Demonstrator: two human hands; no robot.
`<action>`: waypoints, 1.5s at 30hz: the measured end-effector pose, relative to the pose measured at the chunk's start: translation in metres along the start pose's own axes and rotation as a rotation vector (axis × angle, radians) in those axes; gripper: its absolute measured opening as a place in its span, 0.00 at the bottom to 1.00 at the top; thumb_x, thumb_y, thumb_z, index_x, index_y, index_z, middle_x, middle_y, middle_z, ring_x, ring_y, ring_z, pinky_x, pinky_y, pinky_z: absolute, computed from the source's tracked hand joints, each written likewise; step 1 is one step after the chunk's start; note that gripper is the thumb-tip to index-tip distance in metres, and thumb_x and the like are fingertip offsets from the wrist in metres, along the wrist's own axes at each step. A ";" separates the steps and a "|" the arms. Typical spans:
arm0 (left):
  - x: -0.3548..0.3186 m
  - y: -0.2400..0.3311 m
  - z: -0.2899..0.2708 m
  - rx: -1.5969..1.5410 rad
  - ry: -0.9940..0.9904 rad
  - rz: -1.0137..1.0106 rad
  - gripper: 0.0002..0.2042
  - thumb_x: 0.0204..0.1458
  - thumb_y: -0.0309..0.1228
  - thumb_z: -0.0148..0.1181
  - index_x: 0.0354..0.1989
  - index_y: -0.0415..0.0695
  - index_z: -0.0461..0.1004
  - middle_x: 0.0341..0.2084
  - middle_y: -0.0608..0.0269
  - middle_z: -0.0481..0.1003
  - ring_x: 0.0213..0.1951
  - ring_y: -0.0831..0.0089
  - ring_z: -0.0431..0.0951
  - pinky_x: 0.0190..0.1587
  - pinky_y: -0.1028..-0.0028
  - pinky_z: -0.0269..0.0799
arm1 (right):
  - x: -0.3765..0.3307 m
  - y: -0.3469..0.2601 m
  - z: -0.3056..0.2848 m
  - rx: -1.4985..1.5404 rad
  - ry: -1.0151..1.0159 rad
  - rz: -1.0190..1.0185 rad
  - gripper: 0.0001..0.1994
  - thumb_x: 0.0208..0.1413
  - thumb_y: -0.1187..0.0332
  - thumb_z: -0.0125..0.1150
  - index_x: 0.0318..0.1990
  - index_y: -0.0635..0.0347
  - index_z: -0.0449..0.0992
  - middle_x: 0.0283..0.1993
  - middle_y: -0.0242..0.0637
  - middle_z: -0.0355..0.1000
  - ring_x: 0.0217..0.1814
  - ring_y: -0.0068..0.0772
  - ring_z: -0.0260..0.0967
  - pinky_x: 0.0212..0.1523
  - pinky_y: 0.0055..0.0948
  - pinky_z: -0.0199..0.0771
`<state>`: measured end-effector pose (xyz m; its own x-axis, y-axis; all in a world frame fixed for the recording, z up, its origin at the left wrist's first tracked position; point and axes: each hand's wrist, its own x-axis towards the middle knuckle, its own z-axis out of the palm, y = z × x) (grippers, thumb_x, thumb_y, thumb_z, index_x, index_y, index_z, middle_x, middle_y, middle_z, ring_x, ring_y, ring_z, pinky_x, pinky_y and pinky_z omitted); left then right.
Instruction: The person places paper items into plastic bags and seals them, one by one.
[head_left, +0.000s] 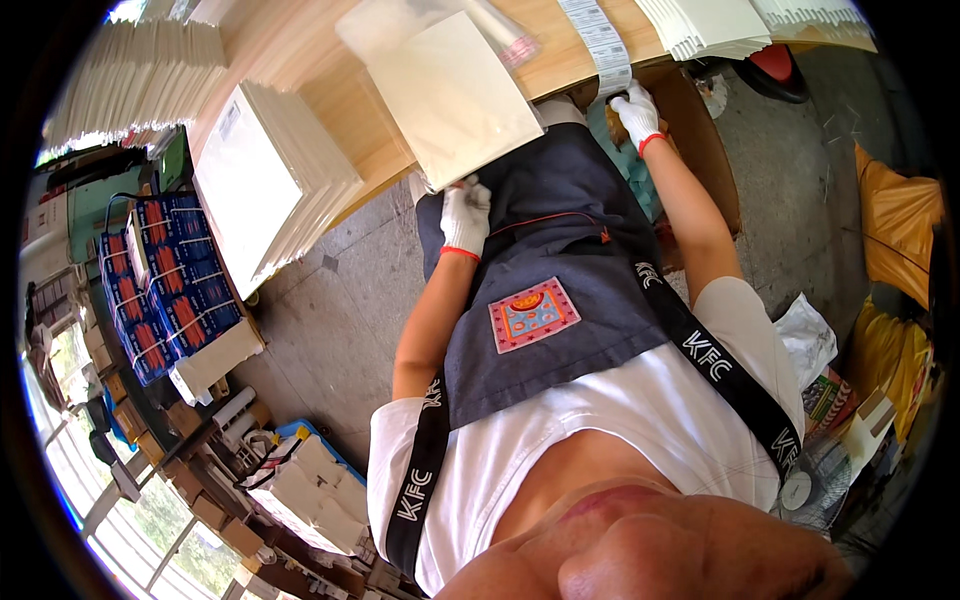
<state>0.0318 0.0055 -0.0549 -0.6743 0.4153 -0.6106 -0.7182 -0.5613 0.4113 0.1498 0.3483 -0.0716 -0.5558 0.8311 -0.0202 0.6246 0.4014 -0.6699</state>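
Both my hands wear white gloves with red cuffs. My left hand (465,215) pinches the near corner of a flat cream sheet in a clear plastic sleeve (455,95) that lies on the wooden table (300,60). My right hand (637,113) grips the lower end of a long white label strip (600,40) that hangs over the table's edge. I wear a dark blue apron with a coloured patch over a white shirt.
A tall stack of white sheets (265,185) sits left on the table, with more white stacks (700,25) at the far right. Blue and red boxes (160,285) stand at left. Orange bags (900,230) and a cardboard box (700,140) lie at right on the concrete floor.
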 end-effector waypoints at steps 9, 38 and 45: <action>-0.033 -0.032 0.114 0.964 -0.401 -0.277 0.23 0.53 0.35 0.54 0.57 0.41 0.63 0.36 0.61 0.74 0.27 0.80 0.72 0.33 0.80 0.72 | -0.041 -0.018 -0.056 0.467 -0.270 -0.218 0.14 0.45 0.76 0.64 0.41 0.64 0.73 0.31 0.33 0.73 0.25 0.16 0.58 0.30 0.22 0.62; -0.007 -0.076 0.129 0.529 -0.205 -0.484 0.03 0.52 0.27 0.49 0.33 0.43 0.65 0.16 0.66 0.62 0.11 0.76 0.60 0.13 0.74 0.59 | -0.075 -0.131 -0.114 -0.044 -0.222 -1.115 0.07 0.36 0.72 0.64 0.21 0.60 0.70 0.38 0.35 0.72 0.42 0.41 0.69 0.46 0.39 0.68; -0.028 -0.039 0.106 0.851 -0.766 -0.577 0.20 0.54 0.33 0.53 0.52 0.37 0.63 0.36 0.60 0.75 0.17 0.82 0.69 0.23 0.81 0.70 | -0.020 -0.183 -0.091 0.423 -0.446 -0.405 0.05 0.49 0.73 0.58 0.33 0.63 0.74 0.35 0.32 0.73 0.41 0.23 0.68 0.42 0.23 0.67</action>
<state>0.0605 0.0917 0.0181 0.0470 0.9075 -0.4175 -0.6300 0.3512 0.6926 0.0964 0.2931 0.1184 -0.9247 0.3773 0.0504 0.1077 0.3861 -0.9161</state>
